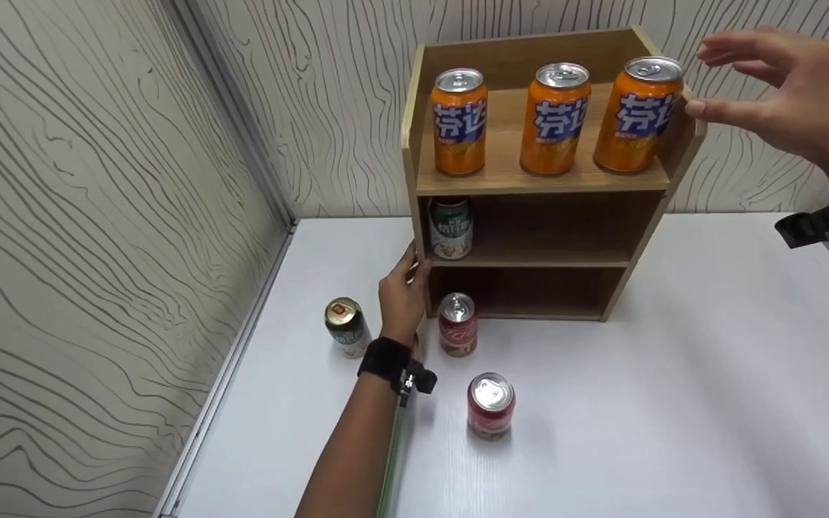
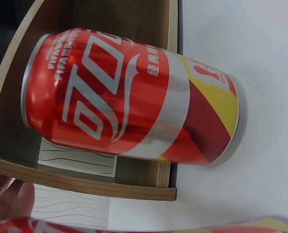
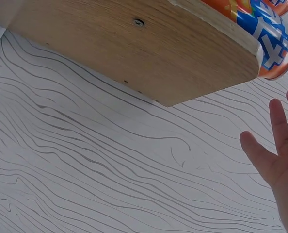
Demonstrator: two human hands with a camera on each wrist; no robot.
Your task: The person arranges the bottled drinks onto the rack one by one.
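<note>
My left hand [image 1: 401, 298] is at the left side panel of a small wooden shelf unit [image 1: 540, 183]. In the left wrist view its fingertips [image 2: 22, 199] rest against the outside of that panel. A red cola can [image 2: 129, 97] stands in front of the bottom compartment, beside the hand. Up at the top right corner, my right hand [image 1: 796, 97] is spread with nothing in it, thumb right by the panel edge. Closest to it is the rightmost orange soda can [image 1: 637, 119] on the top shelf. Two more orange cans, one in the middle [image 1: 557, 122] and one at left [image 1: 459, 126], share that shelf.
A green can [image 1: 450, 230] occupies the left end of the middle shelf. On the white table, another green can [image 1: 347, 327] stands left of my forearm and a red can [image 1: 491, 406] nearer me. My left wrist mostly hides a further red can. Patterned walls [image 1: 357, 108] border the table.
</note>
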